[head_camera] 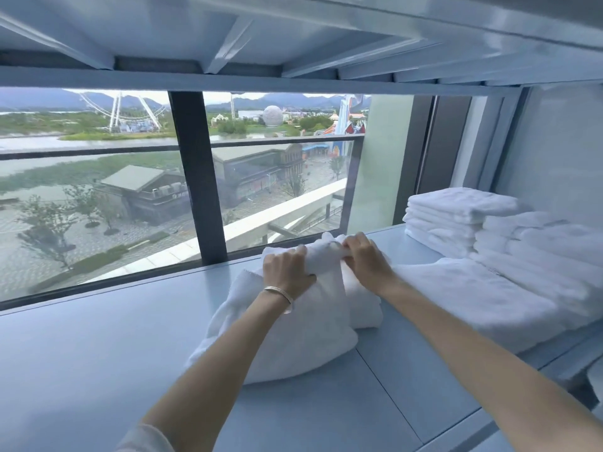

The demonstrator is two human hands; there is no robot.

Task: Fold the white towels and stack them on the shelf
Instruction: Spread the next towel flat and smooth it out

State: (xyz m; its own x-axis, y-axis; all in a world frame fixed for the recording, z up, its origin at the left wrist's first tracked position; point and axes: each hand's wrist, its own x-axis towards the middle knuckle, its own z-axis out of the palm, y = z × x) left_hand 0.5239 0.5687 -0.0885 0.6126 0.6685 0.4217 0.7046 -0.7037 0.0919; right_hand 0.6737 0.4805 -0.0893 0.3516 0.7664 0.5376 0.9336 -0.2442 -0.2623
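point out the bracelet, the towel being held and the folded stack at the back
bracelet (pixel 280 295), head view, on the band across the left wrist
towel (pixel 293 337), head view, on its bulging front face below the left hand
folded stack (pixel 450 220), head view, on the layered front edge of the pile

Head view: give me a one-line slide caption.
Both hands, left and right, grip a bunched white towel on the shelf beside folded stacks.

Two bare forearms enter from the frame's bottom. The left wrist wears a thin silver bangle (pixel 280 295); a pale sleeve (pixel 143 439) edge shows lower left.
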